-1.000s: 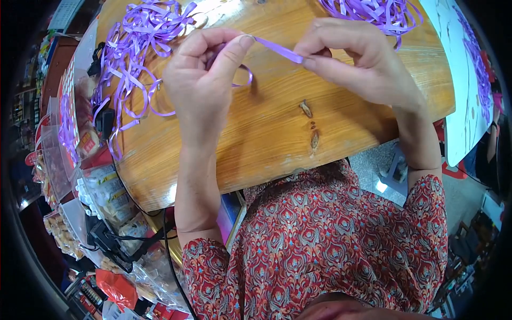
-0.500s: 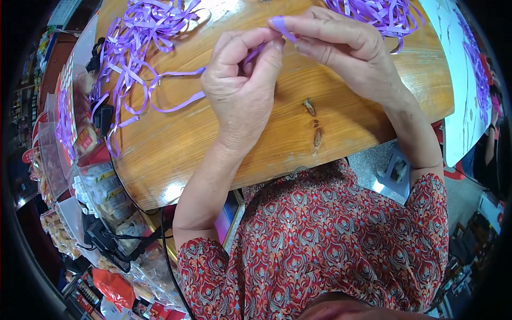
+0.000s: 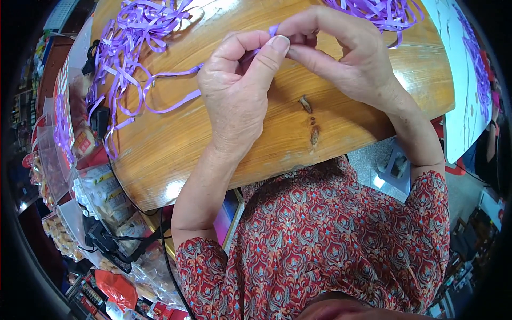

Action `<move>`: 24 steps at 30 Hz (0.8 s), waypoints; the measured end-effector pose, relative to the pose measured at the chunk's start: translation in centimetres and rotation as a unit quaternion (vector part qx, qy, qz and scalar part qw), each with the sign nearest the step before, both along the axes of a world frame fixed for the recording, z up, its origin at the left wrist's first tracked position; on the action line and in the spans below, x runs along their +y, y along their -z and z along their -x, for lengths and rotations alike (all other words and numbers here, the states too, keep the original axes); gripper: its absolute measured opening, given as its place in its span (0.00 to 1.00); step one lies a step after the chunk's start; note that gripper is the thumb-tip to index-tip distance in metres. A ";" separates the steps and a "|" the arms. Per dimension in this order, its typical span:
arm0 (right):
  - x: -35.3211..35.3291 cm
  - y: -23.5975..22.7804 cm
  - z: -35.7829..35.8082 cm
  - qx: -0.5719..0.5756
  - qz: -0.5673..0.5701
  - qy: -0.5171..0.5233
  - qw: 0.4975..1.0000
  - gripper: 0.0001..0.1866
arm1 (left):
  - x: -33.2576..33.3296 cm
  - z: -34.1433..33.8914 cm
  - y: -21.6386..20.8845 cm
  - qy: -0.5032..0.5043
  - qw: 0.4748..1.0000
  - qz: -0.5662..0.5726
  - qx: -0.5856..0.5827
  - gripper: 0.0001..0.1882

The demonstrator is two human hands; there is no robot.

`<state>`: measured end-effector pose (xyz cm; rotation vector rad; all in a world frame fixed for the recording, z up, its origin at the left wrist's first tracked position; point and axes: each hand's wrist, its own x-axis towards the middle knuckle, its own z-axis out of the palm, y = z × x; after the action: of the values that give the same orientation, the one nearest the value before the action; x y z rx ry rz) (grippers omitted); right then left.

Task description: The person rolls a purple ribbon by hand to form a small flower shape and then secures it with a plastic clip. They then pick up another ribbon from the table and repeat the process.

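Basically two hands pinching one bit of purple ribbon over a wooden table.

Both hands meet above the table point(image 3: 160, 154), fingertips almost touching. The left hand point(image 3: 234, 96) has thumb and forefinger closed narrow on a purple ribbon strip point(image 3: 176, 104) that trails off to the left across the wood, and the right hand point(image 3: 346, 58) has its fingers curled in tight on the same strip's end, which peeks out just above the left thumb. A big loose pile of purple ribbon point(image 3: 128, 48) sits at the table's far left, touching that trailing strip, with another ribbon heap point(image 3: 384, 13) behind the right hand. Some dark knots point(image 3: 309, 114) mark the wood below the hands.
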<state>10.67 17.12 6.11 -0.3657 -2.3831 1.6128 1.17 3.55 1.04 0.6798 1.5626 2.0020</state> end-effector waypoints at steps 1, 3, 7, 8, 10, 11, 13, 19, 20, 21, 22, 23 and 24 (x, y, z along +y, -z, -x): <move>0.1 0.4 -0.5 0.050 -0.057 -0.015 0.997 0.14 | 0.0 0.0 -0.1 0.002 1.000 -0.001 -0.001 0.06; 0.8 2.5 0.1 0.101 -0.113 -0.030 0.988 0.13 | 0.1 0.0 -0.3 0.033 0.997 -0.040 -0.062 0.07; 3.2 5.8 2.6 0.482 -0.134 -0.190 0.845 0.15 | -0.1 0.4 -0.2 0.071 0.991 -0.061 -0.097 0.07; 3.1 5.4 2.7 0.462 -0.085 -0.218 0.856 0.16 | -0.3 0.5 -0.2 0.085 0.987 -0.074 -0.112 0.07; 1.6 2.3 0.4 0.266 0.033 -0.151 0.951 0.15 | -0.7 0.7 -0.2 0.096 0.983 -0.086 -0.128 0.07; 1.0 1.1 -0.5 0.054 0.146 -0.070 0.985 0.14 | -0.7 0.6 -0.1 0.113 0.981 -0.096 -0.128 0.07; 2.2 3.3 1.6 0.280 -0.020 -0.133 0.951 0.13 | -0.6 0.4 -0.3 0.133 0.977 -0.105 -0.127 0.07; 0.6 0.4 -0.9 0.192 -0.273 -0.046 0.941 0.15 | -0.3 0.3 -0.4 0.069 0.996 0.028 -0.051 0.07; 0.7 0.7 -0.9 0.254 -0.326 -0.046 0.909 0.16 | -0.4 0.7 -0.2 0.086 0.993 0.041 -0.065 0.08; 0.8 0.6 -1.1 0.252 -0.325 -0.044 0.910 0.16 | -0.4 1.0 0.0 0.103 0.990 0.055 -0.080 0.08; 0.9 0.3 -1.2 0.245 -0.340 -0.064 0.906 0.16 | -0.4 1.1 0.1 0.102 0.990 0.057 -0.081 0.08; 1.0 0.1 -1.2 0.238 -0.354 -0.084 0.900 0.16 | -0.5 1.3 0.1 0.118 0.988 0.044 -0.089 0.08; 1.0 0.2 -1.1 0.238 -0.351 -0.086 0.902 0.16 | -0.5 1.4 0.1 0.133 0.986 0.032 -0.097 0.08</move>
<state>11.76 18.10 5.88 0.3462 -2.4199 0.6682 -0.20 3.09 0.97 0.6127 1.3391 1.7572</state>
